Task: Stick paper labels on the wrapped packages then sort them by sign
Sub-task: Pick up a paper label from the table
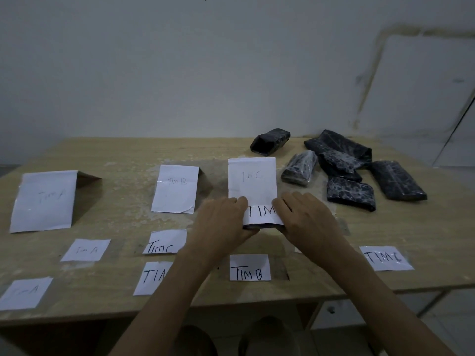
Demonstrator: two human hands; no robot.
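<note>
I observe both hands at mid-tabletop [123, 155], just in front of the standing TIM C sign [252, 178]. The left hand [221, 222] and right hand [305, 219] each grasp one end of a wrapped package [257, 228], fingers curled round it, with a paper label [259, 214] marked TIM lying across its top. The TIM A sign [46, 200] and TIM B sign [176, 188] stand to the left. Dark packages [349, 192] lie at the right rear; loose labels [249, 268] lie nearer me

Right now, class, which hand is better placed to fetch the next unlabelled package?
The right hand. The unlabelled black packages lie on the table's right side, nearest that hand. The left hand would have to cross over the held package to reach them.
</note>
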